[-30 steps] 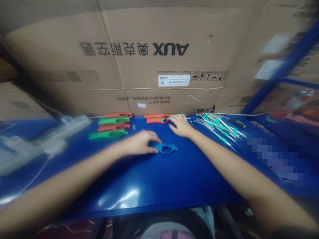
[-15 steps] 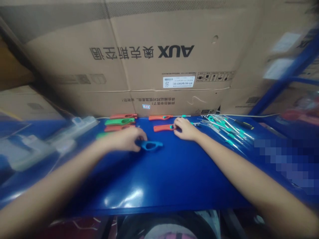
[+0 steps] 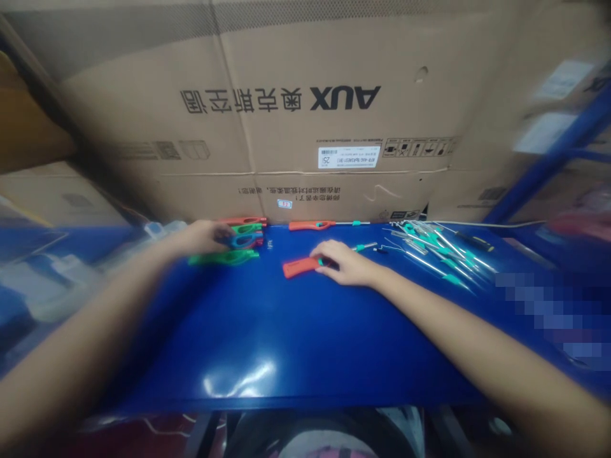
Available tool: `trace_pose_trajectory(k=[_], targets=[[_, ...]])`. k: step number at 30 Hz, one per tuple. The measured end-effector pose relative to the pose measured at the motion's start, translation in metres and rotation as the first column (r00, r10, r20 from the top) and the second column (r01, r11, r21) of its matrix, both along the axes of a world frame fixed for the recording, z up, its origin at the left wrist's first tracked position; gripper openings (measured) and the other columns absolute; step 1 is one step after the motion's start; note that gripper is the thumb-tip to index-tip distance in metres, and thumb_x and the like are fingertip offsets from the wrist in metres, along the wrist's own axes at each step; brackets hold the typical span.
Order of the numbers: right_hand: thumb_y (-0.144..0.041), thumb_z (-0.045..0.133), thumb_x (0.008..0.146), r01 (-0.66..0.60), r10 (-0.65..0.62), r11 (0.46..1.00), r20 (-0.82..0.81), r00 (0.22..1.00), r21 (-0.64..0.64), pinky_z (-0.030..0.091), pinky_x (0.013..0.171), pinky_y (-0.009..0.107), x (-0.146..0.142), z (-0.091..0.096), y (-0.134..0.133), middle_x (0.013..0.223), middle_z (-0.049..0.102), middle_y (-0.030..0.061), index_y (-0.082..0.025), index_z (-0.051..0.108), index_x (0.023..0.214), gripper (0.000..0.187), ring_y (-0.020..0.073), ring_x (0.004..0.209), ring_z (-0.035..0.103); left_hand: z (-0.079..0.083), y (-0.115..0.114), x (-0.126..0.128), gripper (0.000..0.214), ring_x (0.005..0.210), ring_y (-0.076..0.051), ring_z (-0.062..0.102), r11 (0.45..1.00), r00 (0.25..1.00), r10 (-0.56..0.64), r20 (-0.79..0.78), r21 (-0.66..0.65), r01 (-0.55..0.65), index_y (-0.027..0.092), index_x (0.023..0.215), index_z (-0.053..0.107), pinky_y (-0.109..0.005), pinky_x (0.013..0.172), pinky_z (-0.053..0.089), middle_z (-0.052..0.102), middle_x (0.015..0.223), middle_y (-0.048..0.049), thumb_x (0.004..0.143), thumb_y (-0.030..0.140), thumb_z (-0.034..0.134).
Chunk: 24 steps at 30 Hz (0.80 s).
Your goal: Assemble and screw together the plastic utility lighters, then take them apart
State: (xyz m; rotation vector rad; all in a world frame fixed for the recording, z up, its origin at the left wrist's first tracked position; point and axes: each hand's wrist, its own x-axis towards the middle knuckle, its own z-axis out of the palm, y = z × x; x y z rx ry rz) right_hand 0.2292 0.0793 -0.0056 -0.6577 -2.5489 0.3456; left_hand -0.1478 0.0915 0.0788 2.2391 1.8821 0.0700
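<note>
My left hand (image 3: pixel 205 237), smeared by motion, is closed on the left end of a blue lighter handle (image 3: pixel 245 240). That handle lies among other plastic ones: a red lighter handle (image 3: pixel 245 221) and a green lighter handle (image 3: pixel 248 228) behind it, and another green handle (image 3: pixel 231 257) in front. My right hand (image 3: pixel 341 262) has its fingers closed around a red stick lighter (image 3: pixel 300 266); its metal tube with a teal piece (image 3: pixel 365 247) sticks out to the right. Fingers partly cover the trigger opening. Behind it lies another red stick lighter (image 3: pixel 310 225) with a tube.
A pile of metal tubes with teal pieces (image 3: pixel 436 251) lies at the right of the blue table (image 3: pixel 286 337), near a dark screwdriver (image 3: pixel 475 242). A large cardboard box (image 3: pixel 286 57) stands along the back. Blurred white items (image 3: pixel 62 280) sit at left.
My left hand has carried the blue handle back and left into the row of handles. My right hand has drawn the red lighter slightly nearer and tilted it.
</note>
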Motion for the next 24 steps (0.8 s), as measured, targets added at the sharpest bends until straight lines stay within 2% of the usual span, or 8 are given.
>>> trace_pose_trajectory(k=[3,6,8,11,14,20,22,24], targets=[[-0.036,0.059,0.096,0.032,-0.035,0.999,0.080,0.996,0.042,0.040,0.101,0.045,-0.001,0.008,-0.006,0.130,0.064,0.0093,-0.024,0.056,0.129,0.036,0.0260,0.119,0.055,0.000,-0.001,-0.001,0.053,0.104,-0.030,0.067,1.000,0.999,-0.031,-0.025,0.000,0.031,0.018,0.114,0.070,-0.035,0.087,0.054,0.073,0.115,-0.0084,0.068,0.045,0.066],[-0.040,0.055,0.096,0.269,-0.277,0.961,0.166,0.946,0.068,0.039,0.103,0.040,0.010,0.024,-0.008,0.133,0.062,0.0098,-0.024,0.057,0.129,0.037,0.0259,0.125,0.052,0.000,-0.005,0.002,0.058,0.106,-0.032,0.065,0.999,0.999,-0.024,-0.038,0.043,0.026,0.013,0.120,0.066,-0.039,0.090,0.053,0.070,0.119,-0.0118,0.071,0.043,0.066],[-0.034,0.050,0.096,0.502,-0.500,0.864,0.222,0.837,0.052,0.042,0.097,0.036,0.026,0.033,-0.004,0.123,0.066,0.0100,-0.022,0.064,0.113,0.025,0.0250,0.117,0.057,-0.001,-0.012,0.009,0.058,0.107,-0.035,0.064,0.991,0.999,-0.046,-0.029,0.123,0.049,0.011,0.120,0.066,-0.042,0.092,0.053,0.069,0.120,-0.0136,0.072,0.043,0.065],[-0.027,0.049,0.091,0.666,-0.625,0.746,0.340,0.703,-0.005,0.046,0.071,0.033,0.059,0.038,0.004,0.085,0.071,0.0104,-0.018,0.066,0.085,0.020,0.0235,0.077,0.064,-0.008,-0.027,0.033,0.047,0.109,-0.033,0.065,0.960,0.987,-0.155,0.032,0.243,0.143,0.015,0.114,0.068,-0.041,0.095,0.052,0.069,0.119,-0.0113,0.077,0.044,0.060],[-0.025,0.058,0.084,0.724,-0.643,0.690,0.436,0.629,-0.028,0.046,0.068,0.029,0.089,0.031,0.008,0.083,0.070,0.0081,-0.019,0.066,0.082,0.011,0.0211,0.073,0.064,-0.021,-0.047,0.071,0.041,0.108,-0.027,0.066,0.937,0.951,-0.289,0.105,0.234,0.259,0.019,0.115,0.067,-0.039,0.097,0.052,0.070,0.119,-0.0093,0.087,0.046,0.053],[-0.031,0.055,0.088,0.839,-0.795,0.537,0.386,0.469,0.085,0.045,0.094,0.046,0.114,0.017,0.010,0.120,0.059,0.0260,-0.008,0.062,0.117,0.037,0.0377,0.113,0.058,-0.051,-0.069,0.134,0.040,0.108,-0.028,0.063,0.892,0.898,-0.428,0.103,0.210,0.401,0.016,0.123,0.064,-0.040,0.097,0.050,0.065,0.117,-0.0140,0.095,0.043,0.054],[-0.030,0.055,0.088,0.846,-0.806,0.527,0.363,0.467,0.083,0.045,0.093,0.051,0.114,0.018,0.010,0.118,0.059,0.0274,-0.007,0.062,0.116,0.037,0.0396,0.111,0.058,-0.056,-0.071,0.141,0.034,0.108,-0.029,0.061,0.893,0.902,-0.421,0.099,0.223,0.392,0.014,0.122,0.064,-0.041,0.096,0.050,0.063,0.114,-0.0157,0.096,0.031,0.052],[-0.028,0.055,0.088,0.820,-0.791,0.569,0.321,0.521,0.071,0.045,0.095,0.051,0.108,0.022,0.007,0.116,0.059,0.0250,-0.008,0.061,0.116,0.035,0.0376,0.111,0.058,-0.055,-0.074,0.141,0.031,0.106,-0.028,0.061,0.900,0.904,-0.411,0.118,0.210,0.382,0.013,0.120,0.065,-0.041,0.094,0.051,0.063,0.112,-0.0157,0.094,0.024,0.051]])
